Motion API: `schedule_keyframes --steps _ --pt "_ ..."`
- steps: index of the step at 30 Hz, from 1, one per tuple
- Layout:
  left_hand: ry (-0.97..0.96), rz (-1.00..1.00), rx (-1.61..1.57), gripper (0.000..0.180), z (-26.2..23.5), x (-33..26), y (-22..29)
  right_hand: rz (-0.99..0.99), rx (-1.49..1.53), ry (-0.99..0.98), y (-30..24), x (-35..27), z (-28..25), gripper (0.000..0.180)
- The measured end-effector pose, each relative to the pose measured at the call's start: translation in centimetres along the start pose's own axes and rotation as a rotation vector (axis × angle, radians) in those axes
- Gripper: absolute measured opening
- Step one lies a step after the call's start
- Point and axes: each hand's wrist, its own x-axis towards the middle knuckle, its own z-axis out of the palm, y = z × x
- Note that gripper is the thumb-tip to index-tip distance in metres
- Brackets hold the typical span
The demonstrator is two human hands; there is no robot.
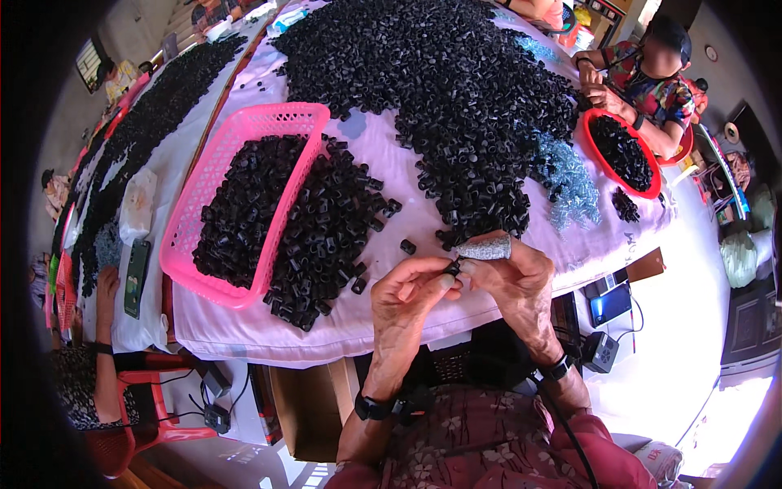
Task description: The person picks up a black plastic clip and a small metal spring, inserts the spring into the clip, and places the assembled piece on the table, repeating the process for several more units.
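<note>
Both my hands meet over the near edge of the cloth-covered table. The fingertips of my left hand (410,297) pinch a small black plastic part (453,267). My right hand (519,277) closes on the same part from the other side, thumb against it. A silvery wrapping (486,247) covers one finger of my right hand. Just beyond my hands spreads a big pile of small black plastic parts (464,179). One loose black part (408,246) lies on the cloth to the left. Fingers hide much of the held piece.
A pink basket (303,121) of black parts stands on the left, with more heaped beside it. Clear bluish pieces (570,183) lie right of the pile. A red bowl (656,184) of black parts sits near a co-worker (660,77). A cardboard box (305,407) stands below the table.
</note>
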Motion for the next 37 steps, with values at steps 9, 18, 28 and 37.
schedule_keyframes --steps 9,18,28,37 --pt "0.001 0.008 -0.021 0.017 -0.2 0.0 -0.3 -0.059 -0.053 0.007 0.2 0.0 0.2 0.016" --pt "-0.041 0.041 0.028 0.018 -0.7 0.1 -0.5 -0.057 -0.173 -0.026 -0.1 0.6 0.5 0.013" --pt "-0.004 0.02 0.033 0.016 -0.3 0.2 -0.4 -0.066 -0.143 0.008 0.4 0.2 0.4 0.014" --pt "0.031 0.073 -0.002 0.016 -0.5 0.0 -1.0 -0.285 -0.476 -0.116 0.1 -0.4 0.2 0.037"
